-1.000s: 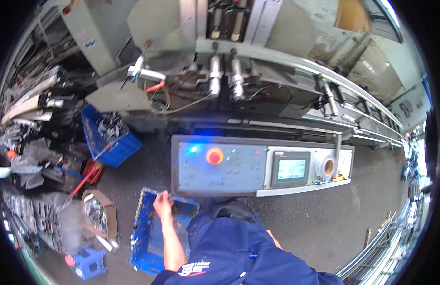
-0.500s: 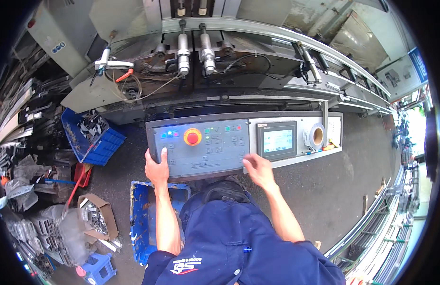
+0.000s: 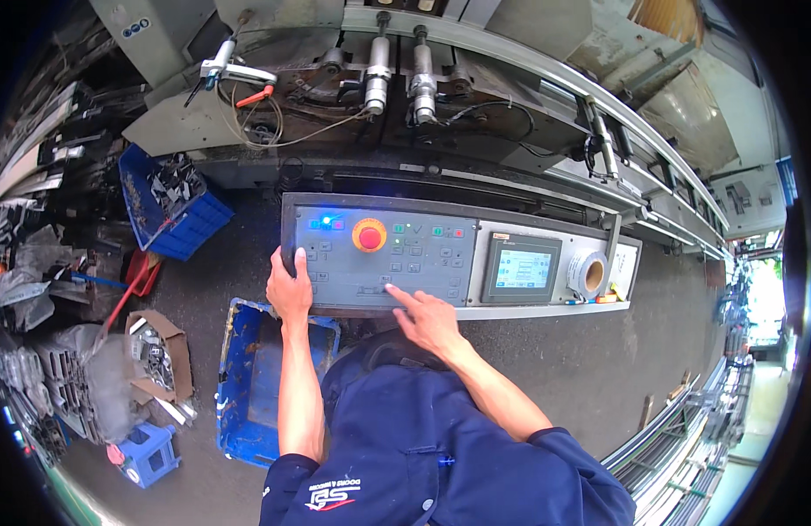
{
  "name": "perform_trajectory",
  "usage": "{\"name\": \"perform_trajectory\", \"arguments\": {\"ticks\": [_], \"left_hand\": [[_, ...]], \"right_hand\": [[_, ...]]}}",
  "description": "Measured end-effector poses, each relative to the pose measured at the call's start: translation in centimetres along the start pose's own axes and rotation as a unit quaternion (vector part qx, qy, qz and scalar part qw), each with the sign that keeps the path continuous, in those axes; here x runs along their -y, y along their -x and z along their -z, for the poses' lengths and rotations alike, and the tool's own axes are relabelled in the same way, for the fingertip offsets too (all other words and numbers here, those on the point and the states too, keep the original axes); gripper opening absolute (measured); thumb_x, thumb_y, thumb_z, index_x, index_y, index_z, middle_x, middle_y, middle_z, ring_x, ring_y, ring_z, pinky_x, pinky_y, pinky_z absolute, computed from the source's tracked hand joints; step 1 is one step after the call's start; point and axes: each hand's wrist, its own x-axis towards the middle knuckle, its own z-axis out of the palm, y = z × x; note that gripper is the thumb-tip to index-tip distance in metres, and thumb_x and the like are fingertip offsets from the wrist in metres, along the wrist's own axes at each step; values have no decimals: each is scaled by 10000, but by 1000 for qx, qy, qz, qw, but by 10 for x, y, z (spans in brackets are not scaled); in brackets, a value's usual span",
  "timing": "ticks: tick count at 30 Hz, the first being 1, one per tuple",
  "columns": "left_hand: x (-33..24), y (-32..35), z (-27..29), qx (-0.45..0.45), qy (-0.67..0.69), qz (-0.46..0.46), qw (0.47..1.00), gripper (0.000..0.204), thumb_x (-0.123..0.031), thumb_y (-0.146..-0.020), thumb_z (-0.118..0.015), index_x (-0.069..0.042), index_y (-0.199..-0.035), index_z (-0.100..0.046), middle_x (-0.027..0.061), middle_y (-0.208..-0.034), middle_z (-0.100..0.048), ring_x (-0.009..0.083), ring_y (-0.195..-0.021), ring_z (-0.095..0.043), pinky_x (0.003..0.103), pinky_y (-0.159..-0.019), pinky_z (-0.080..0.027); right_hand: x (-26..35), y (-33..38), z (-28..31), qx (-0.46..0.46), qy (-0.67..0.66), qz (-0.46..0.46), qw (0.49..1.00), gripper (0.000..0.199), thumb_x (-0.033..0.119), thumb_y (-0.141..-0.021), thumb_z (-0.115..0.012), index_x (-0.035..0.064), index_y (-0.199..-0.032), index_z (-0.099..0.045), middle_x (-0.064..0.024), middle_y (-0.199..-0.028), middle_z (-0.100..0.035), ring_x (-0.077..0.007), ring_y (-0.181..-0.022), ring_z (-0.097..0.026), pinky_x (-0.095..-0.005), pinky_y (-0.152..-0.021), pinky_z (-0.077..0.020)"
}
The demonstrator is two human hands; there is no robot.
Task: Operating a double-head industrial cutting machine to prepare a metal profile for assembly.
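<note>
A long grey control panel with small push-buttons lies in front of me, crossed by a red emergency-stop knob on a yellow ring. My left hand grips the panel's left edge, its thumb on the face and its other fingers around the side. Over the lower middle of the buttons is my right hand, index finger stretched out to the panel face and holding nothing. Whether that fingertip presses a button I cannot tell. A lit touchscreen sits to the right, beside a roll of white tape or labels.
Behind the panel stands a machine with two upright pneumatic cylinders and a long metal rail. A blue crate is by my legs; another blue crate holds metal offcuts. A cardboard box and a blue stool stand left; long profiles lie right.
My right hand has moved left from near the touchscreen to the lower middle buttons, its index finger now extended. My left hand stays on the panel's left edge. The whole view has shifted.
</note>
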Motion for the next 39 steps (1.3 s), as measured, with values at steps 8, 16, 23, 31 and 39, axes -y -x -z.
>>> {"name": "perform_trajectory", "arguments": {"ticks": [8,16,23,31,39], "left_hand": [[-1,-2,0,10,-6,18,1000,568,-545,-1169,-683,-86,-1501,-719,261,-1208,-861,505,-1149,-821,574,-981,-624],[7,-5,4,44,19,3,999,771,-564,-1019,-887,-54,-1560,-680,276,-1310,-841,485,-1225,-814,548,-1049,-630],[44,-15,22,225,212,37,950,1013,-342,-890,-1043,7,-1703,-548,203,-1417,-816,318,-1309,-787,462,-1168,-593],[28,-5,26,256,258,55,930,1090,-252,-791,-1084,27,-1696,-544,193,-1460,-790,291,-1336,-766,441,-1174,-593],[12,6,16,118,104,72,985,903,-448,-878,-1035,3,-1577,-686,225,-1347,-852,338,-1259,-822,459,-1116,-617]], "right_hand": [[-70,17,23,-232,9,-122,965,492,211,-1061,-808,300,-1544,-784,-55,-916,-665,-276,-849,-715,-464,-770,-599],[-75,18,14,-268,-44,-191,943,514,180,-1047,-834,263,-1551,-783,-29,-916,-644,-220,-809,-687,-409,-774,-587],[-77,22,13,-252,-70,-197,945,514,176,-1050,-834,269,-1554,-783,-19,-927,-651,-208,-798,-677,-397,-768,-586],[-87,16,20,-250,-101,-189,944,513,140,-1047,-835,242,-1548,-788,-28,-922,-690,-192,-752,-667,-368,-736,-580],[-24,-13,-5,-129,20,49,990,559,286,-1031,-836,297,-1582,-744,-67,-982,-609,-311,-871,-679,-488,-749,-585]]}}
